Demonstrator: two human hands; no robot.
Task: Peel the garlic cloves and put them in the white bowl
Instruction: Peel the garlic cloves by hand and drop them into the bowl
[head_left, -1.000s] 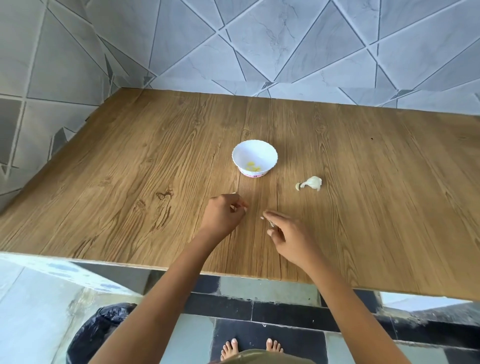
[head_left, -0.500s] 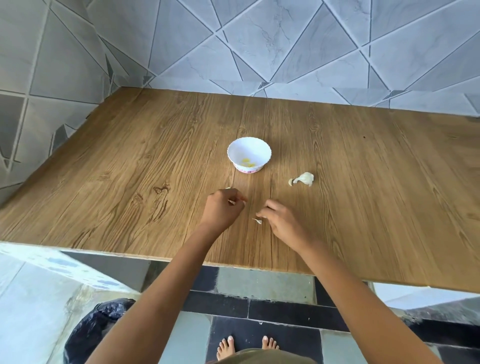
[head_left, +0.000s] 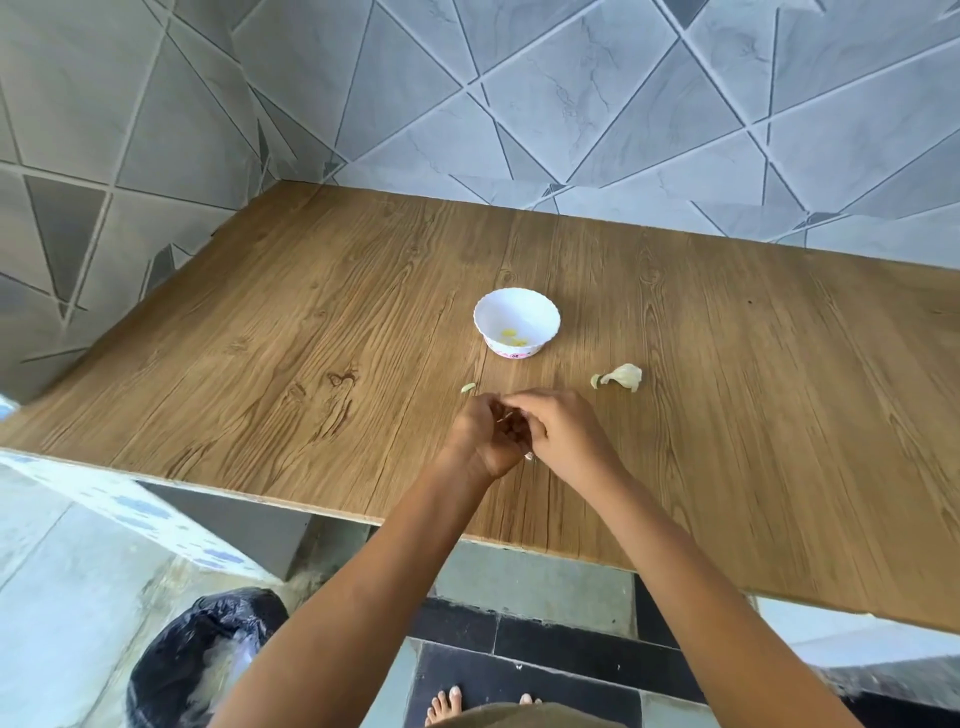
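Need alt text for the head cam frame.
The left hand and right hand meet over a wooden table, pinching a small, mostly hidden garlic clove. Beyond sit a white bowl holding yellowish bits and a loose garlic piece.

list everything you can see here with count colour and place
table: one, brown wood, against the wall
wall: grey tiles, behind table
bowl: one, white, middle of table
peeled bits: a few, yellow, in the bowl
garlic: one piece, off-white, on table right of bowl
small bit: one, pale green, on table, near side of bowl
bin bag: one, black, on floor, lower left
feet: two, bare, on floor, bottom edge
hands: left hand and right hand, together over table, fingers curled on a small pale clove, mostly hidden
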